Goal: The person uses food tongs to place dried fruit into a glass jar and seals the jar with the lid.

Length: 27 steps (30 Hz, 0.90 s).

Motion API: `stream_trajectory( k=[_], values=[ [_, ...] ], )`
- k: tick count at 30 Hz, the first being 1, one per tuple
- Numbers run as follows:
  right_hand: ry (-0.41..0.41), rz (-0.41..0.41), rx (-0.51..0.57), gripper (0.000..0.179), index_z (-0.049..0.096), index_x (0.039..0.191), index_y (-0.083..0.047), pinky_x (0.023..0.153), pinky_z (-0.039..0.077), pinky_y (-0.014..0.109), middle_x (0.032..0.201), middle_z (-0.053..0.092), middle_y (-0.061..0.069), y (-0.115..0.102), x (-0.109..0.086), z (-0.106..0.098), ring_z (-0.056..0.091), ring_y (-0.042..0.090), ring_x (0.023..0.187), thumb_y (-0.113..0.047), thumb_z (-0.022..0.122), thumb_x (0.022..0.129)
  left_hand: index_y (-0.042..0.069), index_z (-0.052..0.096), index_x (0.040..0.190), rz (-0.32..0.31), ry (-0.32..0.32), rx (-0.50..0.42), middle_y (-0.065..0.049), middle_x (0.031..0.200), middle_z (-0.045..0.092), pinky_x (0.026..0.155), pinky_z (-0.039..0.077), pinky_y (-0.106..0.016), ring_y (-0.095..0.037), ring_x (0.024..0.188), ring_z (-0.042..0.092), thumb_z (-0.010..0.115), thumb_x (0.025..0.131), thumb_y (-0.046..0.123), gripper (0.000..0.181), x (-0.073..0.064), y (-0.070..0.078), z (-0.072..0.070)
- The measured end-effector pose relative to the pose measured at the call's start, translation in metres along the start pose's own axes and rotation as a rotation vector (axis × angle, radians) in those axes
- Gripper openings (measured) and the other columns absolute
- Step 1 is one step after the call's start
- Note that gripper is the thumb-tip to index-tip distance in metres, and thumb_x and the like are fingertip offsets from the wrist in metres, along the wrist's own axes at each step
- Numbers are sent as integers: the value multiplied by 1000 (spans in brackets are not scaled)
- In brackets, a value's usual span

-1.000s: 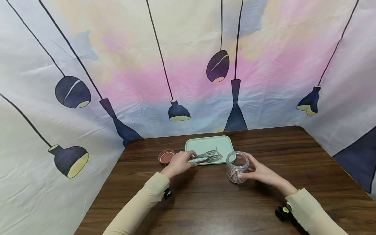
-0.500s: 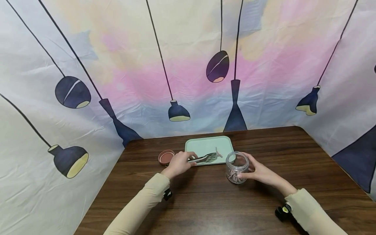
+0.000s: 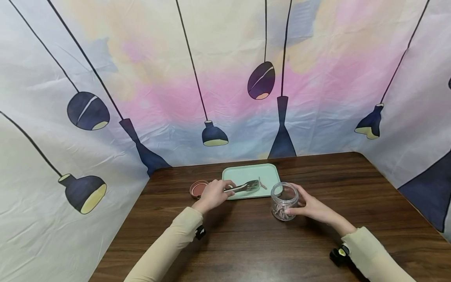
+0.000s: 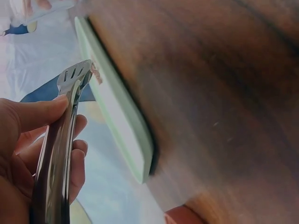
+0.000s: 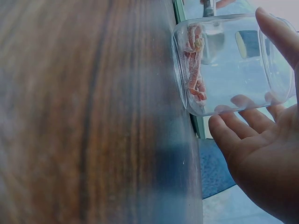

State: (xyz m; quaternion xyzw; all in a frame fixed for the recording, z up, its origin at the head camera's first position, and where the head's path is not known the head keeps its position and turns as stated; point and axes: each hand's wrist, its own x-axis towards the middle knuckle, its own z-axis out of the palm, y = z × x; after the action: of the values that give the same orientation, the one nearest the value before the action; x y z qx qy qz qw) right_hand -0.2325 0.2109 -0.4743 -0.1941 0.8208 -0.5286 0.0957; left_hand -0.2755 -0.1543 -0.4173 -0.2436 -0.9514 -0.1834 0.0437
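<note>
My left hand (image 3: 213, 194) holds a pair of metal tongs (image 4: 58, 154) with slotted ends, thumb on one arm and fingers on the other. The tong arms lie close together. Their ends reach over the pale green tray (image 3: 243, 171), right beside a few thin pinkish strips (image 3: 262, 183). My right hand (image 3: 310, 205) grips a clear, lidless jar (image 3: 284, 192) from its right side. Similar pinkish strips (image 5: 194, 65) lie in the jar's bottom. The jar stands upright on the table at the tray's front right corner.
A reddish-brown round lid (image 3: 198, 188) lies left of the tray, partly behind the left hand. The dark wooden table (image 3: 257, 246) ends at a fabric backdrop (image 3: 239, 90) printed with hanging lamps.
The tongs' spread ends have come together, and they have since shifted slightly up and left over the tray. The right hand and the jar have stayed in place.
</note>
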Motion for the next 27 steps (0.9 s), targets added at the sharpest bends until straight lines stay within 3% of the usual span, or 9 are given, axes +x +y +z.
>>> stream_trajectory(
  k=[5, 9, 19, 27],
  values=[
    [0, 3, -1, 97, 17, 161, -15, 105, 40, 60, 155, 33, 29, -2, 1, 1, 33, 51, 141, -30, 80, 89, 18, 75, 116, 0, 37, -18, -7, 103, 75, 63, 54, -34, -17, 77, 70, 74, 94, 22, 22, 3, 1, -14],
    [2, 3, -5, 97, 18, 161, -15, 106, 39, 60, 155, 34, 29, -2, 1, 1, 33, 51, 141, -30, 80, 88, 17, 75, 115, 0, 91, -19, -7, 103, 76, 65, 55, -35, -16, 80, 71, 75, 93, 22, 23, 5, 1, -28],
    [8, -2, -10, 97, 18, 160, -15, 105, 39, 62, 154, 34, 30, -1, 2, -1, 34, 53, 139, -31, 80, 88, 19, 75, 116, 1, 217, 2, -4, 104, 76, 63, 50, -36, -17, 76, 69, 76, 93, 24, 24, 13, 5, -77],
    [-10, 2, 24, 97, 16, 161, -14, 102, 43, 59, 154, 33, 30, 0, 1, 1, 34, 54, 139, -28, 80, 88, 18, 75, 118, 15, 252, -4, -6, 104, 76, 60, 47, -34, -13, 67, 64, 76, 93, 26, 26, 10, 10, -99]
  ],
)
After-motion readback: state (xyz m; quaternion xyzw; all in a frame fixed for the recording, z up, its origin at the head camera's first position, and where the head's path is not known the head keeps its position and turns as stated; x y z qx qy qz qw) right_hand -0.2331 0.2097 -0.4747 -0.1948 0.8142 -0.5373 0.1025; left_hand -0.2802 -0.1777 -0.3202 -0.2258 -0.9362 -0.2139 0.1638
